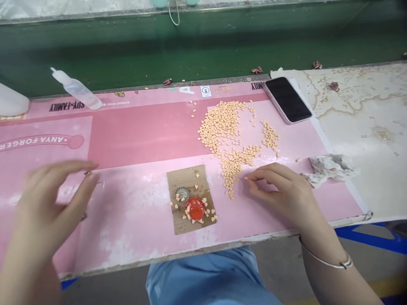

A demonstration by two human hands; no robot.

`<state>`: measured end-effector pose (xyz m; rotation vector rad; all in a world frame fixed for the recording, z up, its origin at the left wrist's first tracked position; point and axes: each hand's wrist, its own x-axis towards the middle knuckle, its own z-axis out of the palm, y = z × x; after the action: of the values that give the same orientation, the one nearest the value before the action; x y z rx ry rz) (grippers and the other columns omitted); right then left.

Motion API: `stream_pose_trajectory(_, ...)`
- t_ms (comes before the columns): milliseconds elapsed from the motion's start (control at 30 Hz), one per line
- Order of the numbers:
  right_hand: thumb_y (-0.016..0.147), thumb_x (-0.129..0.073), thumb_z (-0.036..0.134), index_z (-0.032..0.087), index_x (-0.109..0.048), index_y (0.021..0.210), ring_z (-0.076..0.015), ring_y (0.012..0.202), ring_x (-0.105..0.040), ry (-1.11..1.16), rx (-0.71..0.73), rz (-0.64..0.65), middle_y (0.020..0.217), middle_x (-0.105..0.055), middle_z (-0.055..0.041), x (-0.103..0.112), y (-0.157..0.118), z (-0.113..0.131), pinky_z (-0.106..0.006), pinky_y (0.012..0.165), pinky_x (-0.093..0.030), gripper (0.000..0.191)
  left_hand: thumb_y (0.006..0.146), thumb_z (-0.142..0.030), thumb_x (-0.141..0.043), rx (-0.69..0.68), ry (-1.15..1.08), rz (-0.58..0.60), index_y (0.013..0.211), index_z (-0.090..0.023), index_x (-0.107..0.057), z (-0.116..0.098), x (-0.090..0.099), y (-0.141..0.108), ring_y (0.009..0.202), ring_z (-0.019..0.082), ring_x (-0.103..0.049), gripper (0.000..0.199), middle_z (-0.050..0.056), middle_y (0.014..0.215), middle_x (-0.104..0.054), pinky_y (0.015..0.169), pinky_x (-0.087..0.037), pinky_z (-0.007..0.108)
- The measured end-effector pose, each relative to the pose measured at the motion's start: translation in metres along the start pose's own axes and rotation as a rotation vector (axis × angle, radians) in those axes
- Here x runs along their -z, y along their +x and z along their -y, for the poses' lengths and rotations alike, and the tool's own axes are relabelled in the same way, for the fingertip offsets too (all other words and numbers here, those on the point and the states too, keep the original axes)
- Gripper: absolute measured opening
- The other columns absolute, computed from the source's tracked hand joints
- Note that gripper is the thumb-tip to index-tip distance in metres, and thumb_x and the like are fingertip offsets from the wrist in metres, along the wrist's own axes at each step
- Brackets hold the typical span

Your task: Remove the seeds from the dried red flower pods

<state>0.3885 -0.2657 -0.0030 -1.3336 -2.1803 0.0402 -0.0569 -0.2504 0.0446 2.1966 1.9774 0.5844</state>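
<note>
- Small peach-coloured heart-shaped pieces lie in a long, uneven heap across the middle of the mat, with a smaller cluster to the right and strays around it.
- The right hand sits just beside the heap's lower end; its thumb and forefinger fingertips are pinched together, with a speck at the tips that may be one piece, too small to tell.
- The left hand, blurred, hovers over the mat, its curved fingers loosely apart and released.
- A square of brown cardboard lies between the hands, scattered with more pieces, and on it sit a round red plastic cap and a crimped metal bottle cap, nearly touching.
- A thin silver bangle circles the right wrist.
- The glossy pink printed mat carries all this.
- Beyond the heap lie a black-screened smartphone and, to the right, a crumpled grey-white cloth.
- A clear plastic squeeze bottle lies along the mat's far edge.
</note>
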Motion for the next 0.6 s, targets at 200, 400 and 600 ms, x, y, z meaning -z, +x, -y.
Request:
stream_pose_trajectory(200, 0.101, -0.062, 0.014, 0.024, -0.067, 0.09, -0.0158, 0.069, -0.071, 0.109, -0.054, -0.016, 0.08, -0.074, -0.002, 0.007, -0.014, 0.008, -0.026, 0.056, -0.055, 0.015, 0.105, -0.031, -0.043, -0.092, -0.045, 0.184, 0.131, -0.016, -0.073, -0.082, -0.074, 0.2, 0.14, 0.032, -0.062, 0.043, 0.011, 0.14, -0.074, 0.127, -0.043, 0.052)
stream_pose_trajectory(400, 0.103, -0.063, 0.015, 0.025, -0.065, 0.098, -0.0149, 0.068, -0.069, 0.053, -0.167, -0.107, 0.081, -0.072, -0.0005, 0.027, -0.041, -0.003, -0.026, 0.063, -0.059, 0.012, 0.101, -0.045, -0.072, -0.1, -0.03, 0.197, 0.14, -0.018, -0.065, -0.103, -0.15, 0.311, 0.135, 0.033, -0.064, 0.047, 0.014, 0.148, -0.064, 0.115, -0.055, 0.06)
stream_pose_trajectory(600, 0.102, -0.064, 0.016, 0.027, -0.064, 0.096, -0.0147, 0.066, -0.068, 0.052, -0.217, -0.135, 0.079, -0.07, 0.0006, 0.03, -0.046, -0.017, -0.025, 0.061, -0.057, 0.013, 0.103, -0.041, -0.071, -0.19, -0.008, 0.232, 0.13, -0.017, -0.069, -0.092, -0.154, 0.311, 0.122, 0.028, -0.07, 0.036, 0.012, 0.136, -0.07, 0.107, -0.061, 0.053)
